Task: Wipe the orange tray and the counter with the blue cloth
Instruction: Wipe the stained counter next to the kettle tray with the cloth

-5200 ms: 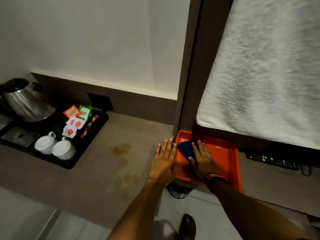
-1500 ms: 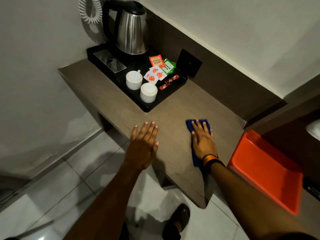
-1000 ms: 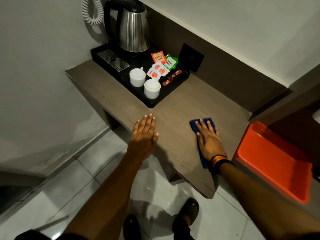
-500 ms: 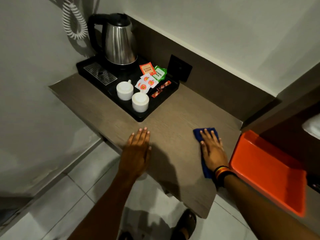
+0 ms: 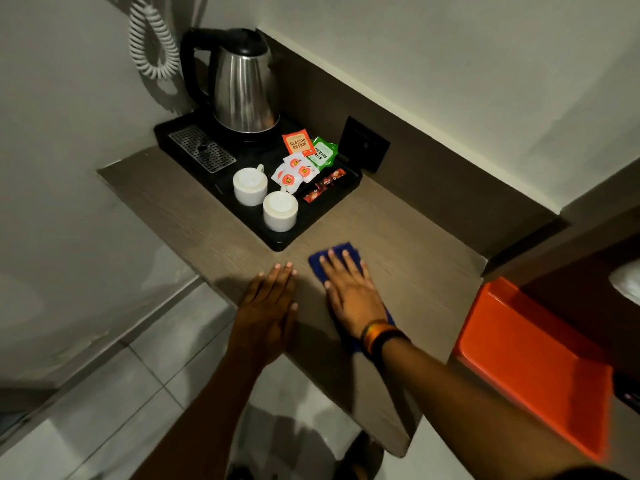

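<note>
right hand (image 5: 349, 292): flat, palm down, fingers spread out on top of the blue cloth (image 5: 332, 259), pressing it onto the desk (image 5: 408, 271). Not gripping it, just lying open on it. Striped band and a dark one at the wrist.

left hand (image 5: 268, 303): also flat and open, palm down at the front edge of the desk, just left of the other one. Nothing in it.

blue cloth: near the front middle of the desk. You can see it poking out past the fingertips and again under the wrist, the rest is covered by the hand. Its far end sits close to the corner of the black tray (image 5: 277, 242), can't say for sure whether they touch.

orange tray (image 5: 540, 362): off to the right, on a lower surface next to the desk's right end, well apart from both hands. Looks empty from here.

black tray: back left of the desk, holding a steel kettle (image 5: 244, 88), two white cups (image 5: 263, 199) flipped upside down, tea sachets (image 5: 304, 157) (one says Classic Assam, one Premium Green) and a couple of dark red stick packets (image 5: 323, 190).

wall stuff: white coiled cord (image 5: 150, 39) hanging top left, dark socket plate (image 5: 363, 143) behind the tray.

floor: pale tiles below the desk, a dark shoe tip just visible at the bottom.
</note>
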{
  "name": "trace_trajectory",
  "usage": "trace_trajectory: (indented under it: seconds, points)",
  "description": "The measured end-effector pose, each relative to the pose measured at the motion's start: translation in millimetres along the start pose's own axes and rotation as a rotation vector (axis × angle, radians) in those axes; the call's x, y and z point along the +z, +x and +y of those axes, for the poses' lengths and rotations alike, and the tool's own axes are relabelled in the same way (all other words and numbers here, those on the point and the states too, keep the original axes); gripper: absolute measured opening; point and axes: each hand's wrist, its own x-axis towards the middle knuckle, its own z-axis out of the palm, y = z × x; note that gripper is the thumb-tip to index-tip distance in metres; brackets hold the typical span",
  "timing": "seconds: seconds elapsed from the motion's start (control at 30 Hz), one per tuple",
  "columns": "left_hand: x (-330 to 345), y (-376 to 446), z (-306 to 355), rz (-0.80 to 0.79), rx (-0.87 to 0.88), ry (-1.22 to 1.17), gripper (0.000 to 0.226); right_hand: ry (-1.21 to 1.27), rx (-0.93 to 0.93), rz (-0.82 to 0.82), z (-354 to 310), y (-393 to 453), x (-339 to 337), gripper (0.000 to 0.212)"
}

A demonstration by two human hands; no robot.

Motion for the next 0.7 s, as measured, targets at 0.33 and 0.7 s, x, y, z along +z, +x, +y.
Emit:
trace_trajectory:
  seconds: [0.33,0.7]
  points:
    - [4,-1,-2,0.008,0.016,0.025,0.059,0.032,0.233,0.157,27,-1,-4,0.054]
    - [-33,21,18,-0.529,-0.106,0.113,0.072,0.112,-0.148,-0.051,7,-175,13,0.065]
